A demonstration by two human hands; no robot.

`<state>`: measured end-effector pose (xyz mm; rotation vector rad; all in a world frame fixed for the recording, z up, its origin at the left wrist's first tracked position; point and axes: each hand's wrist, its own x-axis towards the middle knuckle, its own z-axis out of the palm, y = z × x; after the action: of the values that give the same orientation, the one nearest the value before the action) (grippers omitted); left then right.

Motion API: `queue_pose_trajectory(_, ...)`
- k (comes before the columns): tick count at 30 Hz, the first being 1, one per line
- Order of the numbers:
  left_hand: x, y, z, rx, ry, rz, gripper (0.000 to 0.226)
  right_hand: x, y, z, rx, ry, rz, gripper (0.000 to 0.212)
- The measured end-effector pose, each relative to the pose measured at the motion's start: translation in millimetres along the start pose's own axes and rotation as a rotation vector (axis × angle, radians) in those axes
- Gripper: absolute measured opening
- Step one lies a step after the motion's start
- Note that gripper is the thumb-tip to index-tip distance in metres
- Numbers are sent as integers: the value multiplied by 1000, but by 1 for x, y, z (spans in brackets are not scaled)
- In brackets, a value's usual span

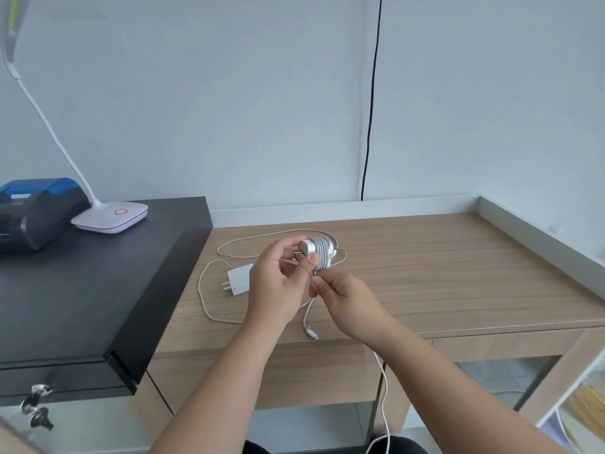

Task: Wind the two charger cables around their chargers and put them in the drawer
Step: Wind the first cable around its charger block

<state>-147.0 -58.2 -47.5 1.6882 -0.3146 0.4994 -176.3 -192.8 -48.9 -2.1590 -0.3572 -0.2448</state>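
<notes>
My left hand (pixel 278 283) grips a white charger (pixel 319 253) above the wooden table (pixel 425 273); several turns of white cable are wound round its body. Just below it, my right hand (pixel 343 293) pinches the loose tail of that cable (pixel 307 317), whose plug end hangs near the table's front edge. A second white charger (pixel 239 279) lies flat on the table, partly hidden behind my left hand, with its beige cable (pixel 204 301) spread in loose loops around it. The drawer front (pixel 294 378) under the tabletop is closed.
A black cabinet (pixel 82 290) stands at the left, bearing a white desk lamp (pixel 111 217) and a blue and black device (pixel 36 214); keys (pixel 36 407) hang from its lock. A black cord (pixel 370 126) runs down the wall. Another white cable (pixel 383 404) hangs below the table's front.
</notes>
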Motion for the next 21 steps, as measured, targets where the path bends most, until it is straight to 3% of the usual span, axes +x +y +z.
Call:
queue_pose_trajectory(8,2,-5,-7,294,-54,268,34,2,-5,-28,-170,-127,-24,25)
queue_pose_trajectory(17,2,-7,-25,408,-116,382,34,15,-19,-66,-332,-168,-110,23)
queue_pose_trajectory(21,5,-6,-56,407,-281,341,33,26,-35,-66,-330,-158,-223,18)
